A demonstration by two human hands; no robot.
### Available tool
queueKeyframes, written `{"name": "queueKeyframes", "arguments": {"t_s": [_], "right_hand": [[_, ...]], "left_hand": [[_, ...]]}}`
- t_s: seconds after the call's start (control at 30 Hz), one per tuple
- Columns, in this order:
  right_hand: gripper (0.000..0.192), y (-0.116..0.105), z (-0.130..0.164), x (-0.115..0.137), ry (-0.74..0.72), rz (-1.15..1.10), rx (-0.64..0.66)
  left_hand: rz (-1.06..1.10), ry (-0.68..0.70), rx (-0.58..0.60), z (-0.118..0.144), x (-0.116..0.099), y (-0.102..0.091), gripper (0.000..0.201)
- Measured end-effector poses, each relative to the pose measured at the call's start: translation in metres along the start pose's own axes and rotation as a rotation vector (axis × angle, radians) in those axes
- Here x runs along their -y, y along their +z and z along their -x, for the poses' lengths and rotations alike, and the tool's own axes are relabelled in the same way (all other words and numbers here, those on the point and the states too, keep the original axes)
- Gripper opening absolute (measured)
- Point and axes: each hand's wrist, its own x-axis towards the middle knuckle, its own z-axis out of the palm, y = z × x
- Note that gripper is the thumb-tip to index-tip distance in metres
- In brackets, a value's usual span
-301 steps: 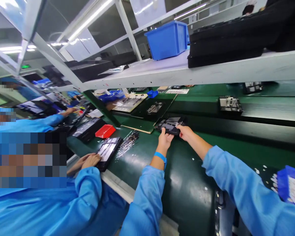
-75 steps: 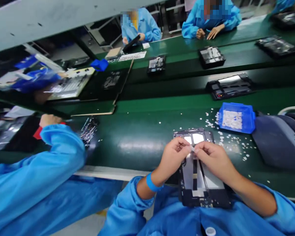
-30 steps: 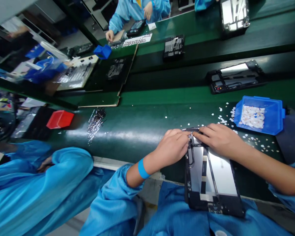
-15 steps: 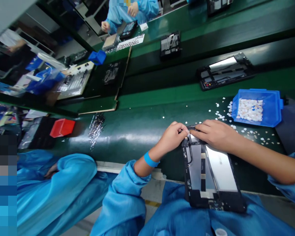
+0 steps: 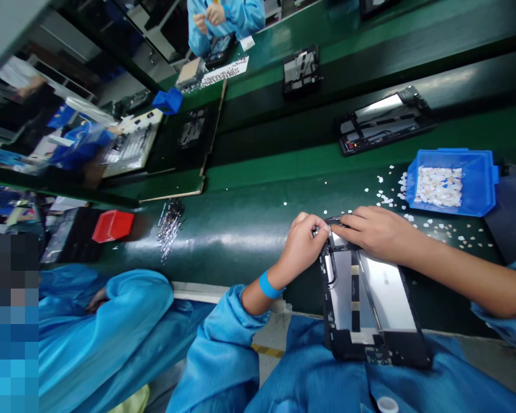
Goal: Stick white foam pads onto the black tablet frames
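Observation:
An opened tablet (image 5: 356, 304), its silver battery panels and dark inner parts bare, leans between the bench edge and my lap. At its upper left corner my left hand (image 5: 304, 241) has thumb and forefinger pinched together; a small pale bit shows by the fingertips, too small to name. My right hand (image 5: 376, 232) grips the tablet's top edge from the right, its fingers laid over the edge and reaching close to the left fingertips. The right thumb is hidden. Both hands cover much of the tablet's top end.
A blue bin (image 5: 473, 180) of small white pieces stands right, with loose pieces scattered around it. Beyond lies another opened tablet (image 5: 382, 123). Leftward are a pile of thin metal parts (image 5: 170, 226) and a red bin (image 5: 113, 225). A co-worker's sleeve (image 5: 133, 292) is close on the left.
My hands stay at the tablet's top corner with only slight finger movement. The view has shifted a little. Across the bench, a co-worker's hands have come together and risen.

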Motion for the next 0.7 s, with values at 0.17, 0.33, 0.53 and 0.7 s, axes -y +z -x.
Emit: {"name": "queueKeyframes", "arguments": {"t_s": [0.17, 0.33, 0.53, 0.7], "right_hand": [[0.035, 0.0, -0.001, 0.0, 0.002, -0.004, 0.009], [0.036, -0.002, -0.001, 0.001, 0.0, -0.005, 0.015], [0.034, 0.001, 0.002, 0.002, 0.021, -0.01, -0.001], [0.032, 0.0, -0.002, -0.001, 0.019, 0.004, 0.002]], "left_hand": [[-0.089, 0.04, -0.033, 0.003, -0.004, 0.003, 0.013], [-0.129, 0.043, -0.037, 0.005, -0.006, 0.006, 0.013], [0.175, -0.236, 0.012, -0.013, 0.007, 0.008, 0.026], [0.141, -0.274, 0.298, -0.04, -0.004, -0.009, 0.022]]}}
